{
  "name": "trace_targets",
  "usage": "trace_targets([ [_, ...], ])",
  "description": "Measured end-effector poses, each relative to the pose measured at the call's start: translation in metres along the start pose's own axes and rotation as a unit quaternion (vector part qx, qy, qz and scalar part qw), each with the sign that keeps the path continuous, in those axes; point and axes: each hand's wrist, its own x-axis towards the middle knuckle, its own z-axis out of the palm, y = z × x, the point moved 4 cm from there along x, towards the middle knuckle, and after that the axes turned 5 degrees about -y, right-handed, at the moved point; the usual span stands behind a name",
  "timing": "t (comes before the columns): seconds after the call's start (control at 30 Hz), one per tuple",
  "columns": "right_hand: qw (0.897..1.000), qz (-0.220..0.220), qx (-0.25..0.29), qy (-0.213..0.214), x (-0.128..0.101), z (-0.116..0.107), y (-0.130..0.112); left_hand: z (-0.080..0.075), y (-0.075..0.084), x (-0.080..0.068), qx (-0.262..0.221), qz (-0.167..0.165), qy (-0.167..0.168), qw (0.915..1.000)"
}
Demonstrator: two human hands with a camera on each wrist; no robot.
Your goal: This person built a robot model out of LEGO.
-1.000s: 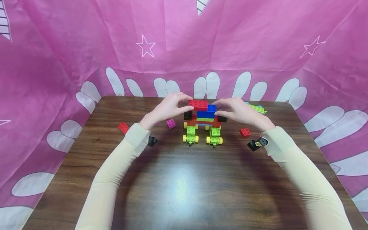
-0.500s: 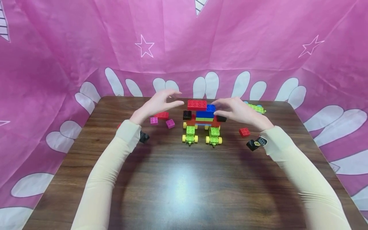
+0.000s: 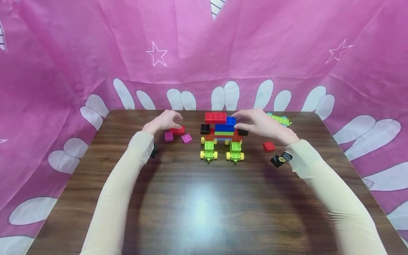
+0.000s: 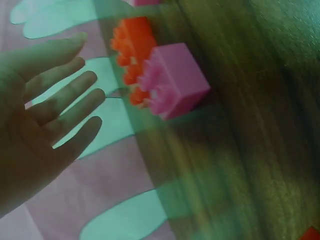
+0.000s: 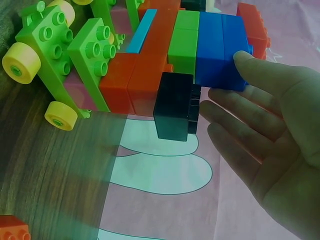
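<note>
Brick model [image 3: 223,136]: stands near the far edge of the table [image 3: 197,205], about mid-width. Stacked layers from the top: red brick [image 3: 215,117] on the left, blue [image 3: 225,124], green, orange-red; a black block [image 3: 205,129] on each side; two green wheeled bases [image 3: 208,149] with yellow wheels below.

Right hand [image 3: 258,123]: at the model's right side. Fingers straight and relaxed; thumb tip touches the blue layer [image 5: 220,47], the other fingers lie just beside the right black block [image 5: 174,106]. It grips nothing.

Left hand [image 3: 164,121]: well left of the model, over a loose red brick [image 3: 177,130]. In the wrist view the fingers [image 4: 70,105] are spread and straight, holding nothing; a pink brick [image 4: 175,80] lies near them.

Loose pieces: two pink bricks [image 3: 186,138] left of the model; a red brick [image 3: 268,146] to its right; a green wheeled piece [image 3: 279,119] at the far right edge.
</note>
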Motion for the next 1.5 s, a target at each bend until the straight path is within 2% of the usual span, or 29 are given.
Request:
trace_targets([
  [0.13,1.000,-0.004,0.000,-0.001,0.002,0.001,-0.002,0.006,-0.012,0.003,0.006,-0.024,-0.015,0.9996],
  [0.33,1.000,-0.002,-0.004,-0.002,0.003,0.003,-0.002,0.012,-0.015,0.005,0.011,-0.047,-0.021,0.9986],
  [0.63,1.000,-0.005,0.000,-0.004,0.003,0.004,-0.005,0.017,-0.018,0.006,0.019,-0.047,-0.004,0.9987],
  [0.83,1.000,0.007,-0.003,-0.004,0.002,0.005,-0.003,0.014,-0.024,0.003,0.030,-0.092,-0.014,0.9953],
  [0.93,1.000,0.012,-0.003,-0.004,0.001,0.004,-0.002,0.013,-0.025,0.002,0.049,-0.102,-0.014,0.9935],
  [1.2,1.000,0.007,0.006,0.006,0.000,0.005,-0.002,0.009,-0.020,0.006,0.080,-0.052,0.019,0.9953],
  [1.33,1.000,0.010,0.015,0.015,-0.001,0.006,0.000,0.002,-0.017,0.006,0.064,-0.032,0.052,0.9961],
  [1.5,0.999,0.010,0.022,0.030,-0.004,0.007,0.005,-0.009,-0.005,0.005,0.030,0.008,0.110,0.9935],
])
